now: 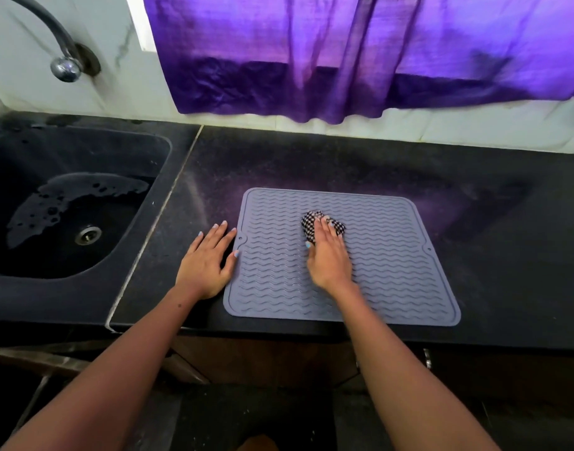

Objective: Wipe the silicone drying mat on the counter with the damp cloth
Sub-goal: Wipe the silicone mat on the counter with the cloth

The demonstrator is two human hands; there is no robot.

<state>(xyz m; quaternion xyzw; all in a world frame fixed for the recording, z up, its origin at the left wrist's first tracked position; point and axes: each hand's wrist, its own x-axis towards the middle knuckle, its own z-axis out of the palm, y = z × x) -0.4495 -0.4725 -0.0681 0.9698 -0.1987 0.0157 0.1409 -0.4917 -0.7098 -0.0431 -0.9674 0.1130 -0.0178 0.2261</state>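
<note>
A grey silicone drying mat with wavy ridges lies flat on the black counter, near its front edge. My right hand rests on the middle of the mat and presses a bunched black-and-white checked cloth under its fingers. My left hand lies flat on the counter with fingers spread, its thumb touching the mat's left edge.
A black sink holding some water and a drain sits to the left. A curved tap hangs above it. A purple curtain drapes over the white tiled wall behind the counter.
</note>
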